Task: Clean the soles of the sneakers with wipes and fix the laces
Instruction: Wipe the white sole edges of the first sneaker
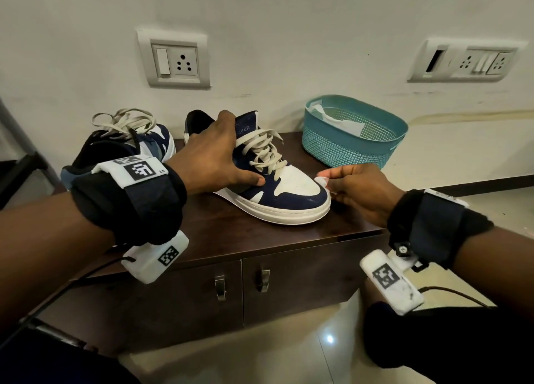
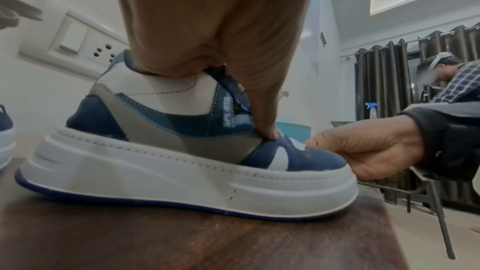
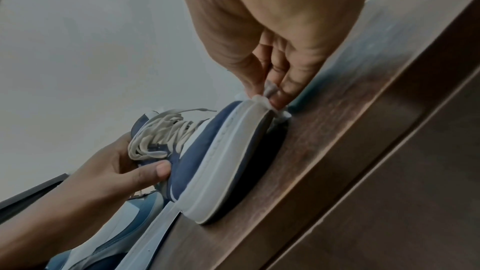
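Left hand [image 1: 212, 152] fingers curl round the near sneaker [image 1: 277, 187] by the cabinet's front edge; right hand [image 1: 358, 193] fingers pinch a wipe [image 1: 322, 181] against its toe.

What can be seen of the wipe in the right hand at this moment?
The wipe is small, white and crumpled into a wad that looks soft and fibrous. The right hand pinches it between thumb and fingertips and presses it against the toe end of the sneaker, at the white sole rim; the right wrist view shows it bunched over that edge. Most of it is hidden by the fingers. The left hand does not touch it.
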Demonstrator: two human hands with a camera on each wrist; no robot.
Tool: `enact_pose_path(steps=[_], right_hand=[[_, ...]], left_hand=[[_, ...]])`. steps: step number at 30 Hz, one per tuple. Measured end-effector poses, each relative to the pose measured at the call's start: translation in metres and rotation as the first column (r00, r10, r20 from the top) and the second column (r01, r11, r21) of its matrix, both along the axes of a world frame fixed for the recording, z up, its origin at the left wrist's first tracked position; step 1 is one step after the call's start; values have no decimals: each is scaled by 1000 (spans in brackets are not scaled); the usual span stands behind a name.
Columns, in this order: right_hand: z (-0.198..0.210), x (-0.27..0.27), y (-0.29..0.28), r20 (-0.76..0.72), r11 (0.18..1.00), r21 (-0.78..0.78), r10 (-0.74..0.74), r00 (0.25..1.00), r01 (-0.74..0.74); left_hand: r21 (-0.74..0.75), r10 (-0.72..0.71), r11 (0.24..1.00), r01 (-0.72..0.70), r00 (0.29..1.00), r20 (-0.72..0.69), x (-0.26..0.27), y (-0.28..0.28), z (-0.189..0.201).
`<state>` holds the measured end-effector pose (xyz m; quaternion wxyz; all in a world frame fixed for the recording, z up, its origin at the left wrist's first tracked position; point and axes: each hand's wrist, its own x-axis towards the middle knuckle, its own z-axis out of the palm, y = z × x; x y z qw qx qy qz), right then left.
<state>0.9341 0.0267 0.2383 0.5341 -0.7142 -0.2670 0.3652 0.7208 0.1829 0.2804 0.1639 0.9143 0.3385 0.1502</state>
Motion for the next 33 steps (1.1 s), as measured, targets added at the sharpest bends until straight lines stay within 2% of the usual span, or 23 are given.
enact_pose_path(steps=[3,8,14,23,27,33], right_hand=[[5,5,-5,21,997,-45,68,997,-67],[23,16,-30,-9,947,-246,210,978,-206],[17,7,0,212,985,-144,124,969,-94],[21,-14,49,308,990,18,129,943,-142],[29,-6,30,481,961,-75,270,834,-267],[53,2,-3,610,890,-299,456,648,-345]], left_hand=[[18,6,1000,-6,1000,2,0,-1,-1],[9,-4,1000,4,1000,0,2,-1,1],[9,-18,1000,18,1000,-4,1,-1,1],[10,-20,1000,20,1000,15,0,4,-3],[8,-29,1000,29,1000,11,0,3,-2],[-12,-41,999,41,999,6,1,3,0]])
